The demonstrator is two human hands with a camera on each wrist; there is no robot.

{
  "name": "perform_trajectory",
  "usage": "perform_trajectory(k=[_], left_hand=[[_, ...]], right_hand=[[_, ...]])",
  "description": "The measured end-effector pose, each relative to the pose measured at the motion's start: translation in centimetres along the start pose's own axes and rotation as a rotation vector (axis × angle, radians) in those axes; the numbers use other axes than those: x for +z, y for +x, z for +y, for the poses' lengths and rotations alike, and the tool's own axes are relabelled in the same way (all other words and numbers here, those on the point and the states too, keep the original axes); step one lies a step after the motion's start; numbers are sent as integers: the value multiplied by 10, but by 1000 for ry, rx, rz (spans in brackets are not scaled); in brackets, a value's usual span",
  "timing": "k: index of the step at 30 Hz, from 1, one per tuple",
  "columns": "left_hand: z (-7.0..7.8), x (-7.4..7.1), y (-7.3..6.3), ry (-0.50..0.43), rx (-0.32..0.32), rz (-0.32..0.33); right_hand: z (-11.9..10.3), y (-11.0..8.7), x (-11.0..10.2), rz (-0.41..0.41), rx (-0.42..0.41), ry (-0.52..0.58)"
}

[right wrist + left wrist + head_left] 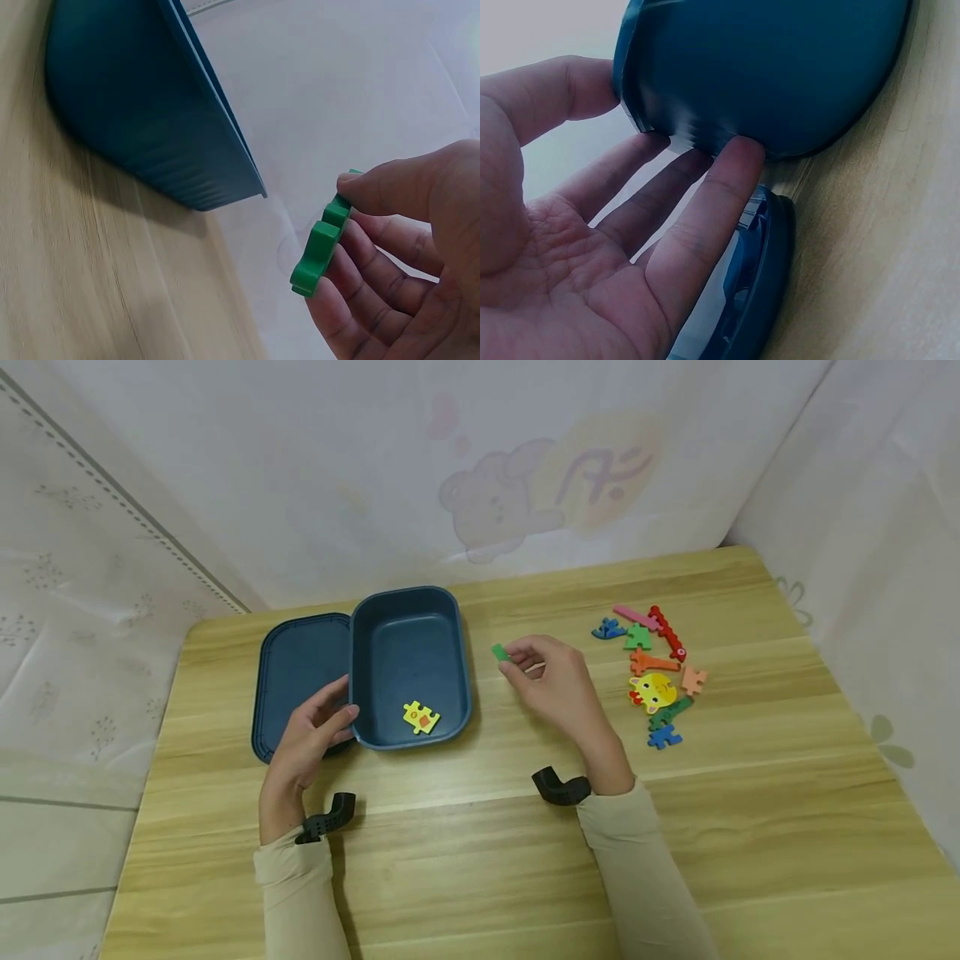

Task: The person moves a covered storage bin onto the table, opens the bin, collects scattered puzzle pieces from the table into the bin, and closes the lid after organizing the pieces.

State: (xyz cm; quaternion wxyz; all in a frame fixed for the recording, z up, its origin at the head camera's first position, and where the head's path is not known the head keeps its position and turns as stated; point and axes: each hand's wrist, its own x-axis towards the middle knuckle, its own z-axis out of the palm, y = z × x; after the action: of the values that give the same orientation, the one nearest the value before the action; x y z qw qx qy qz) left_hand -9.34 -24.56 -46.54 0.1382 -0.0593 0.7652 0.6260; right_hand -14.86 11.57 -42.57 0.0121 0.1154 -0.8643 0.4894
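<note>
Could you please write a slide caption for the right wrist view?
Right hand pinching a green puzzle piece beside a dark blue container.

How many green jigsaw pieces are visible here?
3: a bright green piece held by the right hand; a light green piece and a dark green piece on the wood-grain table, at right. More could be hidden.

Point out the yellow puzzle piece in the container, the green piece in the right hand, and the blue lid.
Yellow puzzle piece (421, 717): head view, on its upper face.
Green piece (322, 238): right wrist view, on its side.
Blue lid (303, 668): head view, on its bare surface.
</note>
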Motion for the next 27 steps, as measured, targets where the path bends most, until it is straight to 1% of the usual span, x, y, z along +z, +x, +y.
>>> perform_trajectory(k=[5,15,27], left_hand=[[0,1,-1,-10,-2,0],[0,2,-1,-16,0,-9],[2,0,0,-16,8,-8]], right_hand=[[-4,1,4,-14,11,23],[-9,4,12,-7,4,57],[-13,7,24,-33,-29,26]])
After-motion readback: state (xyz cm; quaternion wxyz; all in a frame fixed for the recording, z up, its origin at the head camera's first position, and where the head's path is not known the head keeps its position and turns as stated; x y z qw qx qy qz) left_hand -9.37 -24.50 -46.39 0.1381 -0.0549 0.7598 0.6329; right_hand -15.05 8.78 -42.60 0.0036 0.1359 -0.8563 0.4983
